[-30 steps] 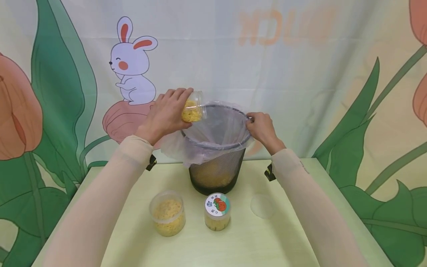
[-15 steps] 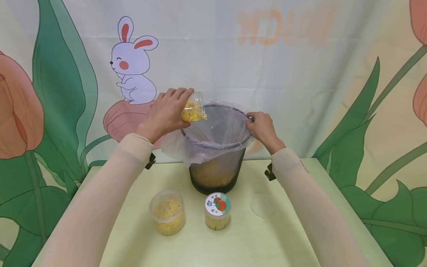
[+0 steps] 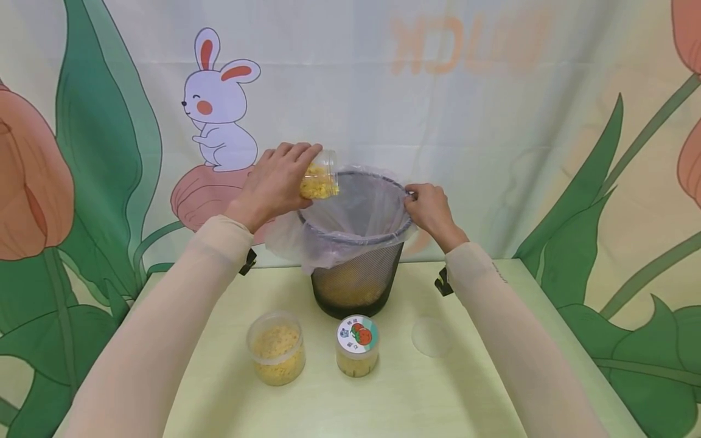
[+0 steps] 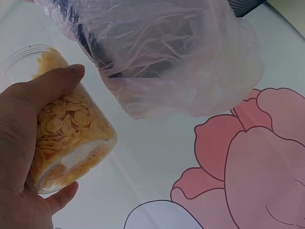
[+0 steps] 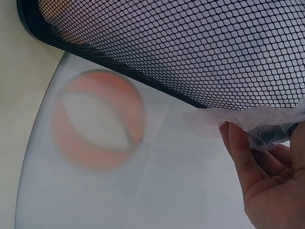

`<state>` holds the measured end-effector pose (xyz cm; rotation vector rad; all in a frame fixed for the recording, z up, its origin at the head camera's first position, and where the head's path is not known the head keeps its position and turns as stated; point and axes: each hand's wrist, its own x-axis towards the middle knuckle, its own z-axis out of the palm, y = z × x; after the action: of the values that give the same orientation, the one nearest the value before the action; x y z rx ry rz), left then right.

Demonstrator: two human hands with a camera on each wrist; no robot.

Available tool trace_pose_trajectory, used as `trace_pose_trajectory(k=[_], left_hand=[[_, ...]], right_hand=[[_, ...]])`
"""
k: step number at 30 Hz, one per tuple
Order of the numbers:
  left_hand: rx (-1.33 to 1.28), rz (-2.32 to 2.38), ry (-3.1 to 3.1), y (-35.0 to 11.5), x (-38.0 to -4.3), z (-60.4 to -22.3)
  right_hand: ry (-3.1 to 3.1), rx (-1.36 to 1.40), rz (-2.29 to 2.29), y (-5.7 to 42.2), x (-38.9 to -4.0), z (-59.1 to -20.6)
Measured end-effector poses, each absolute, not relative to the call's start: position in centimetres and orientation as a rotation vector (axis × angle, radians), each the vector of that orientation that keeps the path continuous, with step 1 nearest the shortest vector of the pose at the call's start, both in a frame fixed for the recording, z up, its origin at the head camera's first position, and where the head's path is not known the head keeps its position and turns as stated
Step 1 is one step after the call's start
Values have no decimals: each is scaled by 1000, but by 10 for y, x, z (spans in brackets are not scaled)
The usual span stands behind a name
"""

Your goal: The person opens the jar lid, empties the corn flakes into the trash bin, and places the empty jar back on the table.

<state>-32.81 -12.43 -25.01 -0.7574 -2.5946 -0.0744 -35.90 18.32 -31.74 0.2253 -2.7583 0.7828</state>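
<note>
My left hand [image 3: 276, 182] grips a clear plastic jar [image 4: 76, 124] of yellow flakes [image 4: 62, 119] like corn flakes. The jar lies tilted on its side, its mouth toward the mesh wastebasket [image 3: 356, 280] and at the left of its rim. Flakes have gathered at the jar's mouth. A translucent bin bag [image 3: 328, 252] lines the wastebasket and folds over the rim. On the far right of that rim, my right hand [image 3: 432, 210] pinches the rim with the bag over it; the right wrist view shows its fingers curled there under the bag edge.
In front of the wastebasket stand an uncovered tub [image 3: 277, 359] of yellow crumbs and a small lidded jar [image 3: 357, 359] with a tomato-like picture on its lid. A clear round lid [image 3: 431, 337] lies to their right on the table [image 3: 405, 401]. A printed curtain [image 3: 493, 121] hangs behind.
The flakes in the jar have slid toward its mouth as the left hand tilts it slightly further right. The right hand has stayed in place at the rim.
</note>
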Motion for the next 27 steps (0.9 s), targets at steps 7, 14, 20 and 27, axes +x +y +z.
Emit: trace_pose_trajectory(k=[7, 14, 20, 27], left_hand=[[-755, -57, -2606, -124, -330, -250], [-757, -37, -2601, -123, -330, -251], [-766, -23, -2601, -120, -331, -250], [-781, 9, -2575, -119, -333, -250]], right_hand=[[-2765, 228, 788, 184, -360, -318], [-2777, 228, 771, 183, -359, -318], [-2783, 224, 779, 183, -359, -318], [-2775, 230, 783, 183, -359, -318]])
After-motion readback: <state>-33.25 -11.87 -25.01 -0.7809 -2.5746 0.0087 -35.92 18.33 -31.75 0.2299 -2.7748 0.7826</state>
